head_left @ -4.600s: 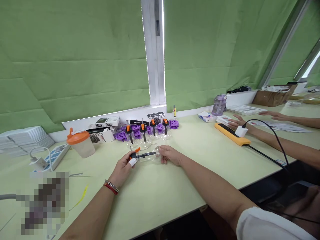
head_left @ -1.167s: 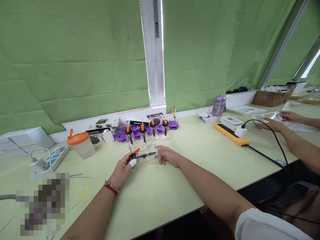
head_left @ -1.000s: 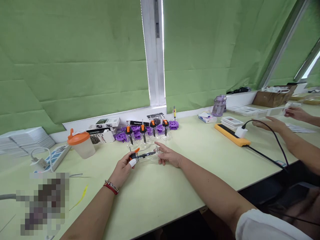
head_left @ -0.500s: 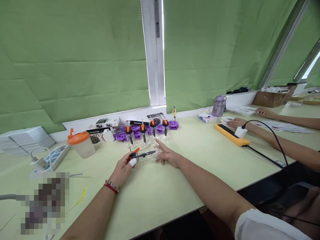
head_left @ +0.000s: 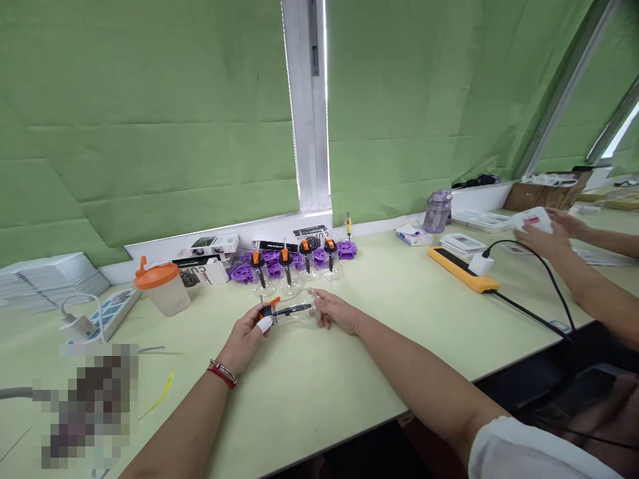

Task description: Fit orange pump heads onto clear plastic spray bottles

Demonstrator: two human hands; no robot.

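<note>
A clear, see-through device with a black rod inside and a black-and-orange head lies sideways, just above or on the table. Closed round its head end is my left hand, white wrapping on the thumb. At the other end, my right hand has its fingers closed on the clear rim. Behind my hands stand several similar devices, upright on clear round bases with orange-and-black tops. Purple spoked plastic parts lie among and behind them.
An orange-lidded cup, printed boxes and a power strip stand left. Rightward are a yellow-black power strip with a cable, a purple bottle and a stack of white cases. A co-worker's hands hold a white case.
My right hand's fingers have closed in on the device's clear end from a more spread pose. The co-worker's hands have moved right and lifted a white case.
</note>
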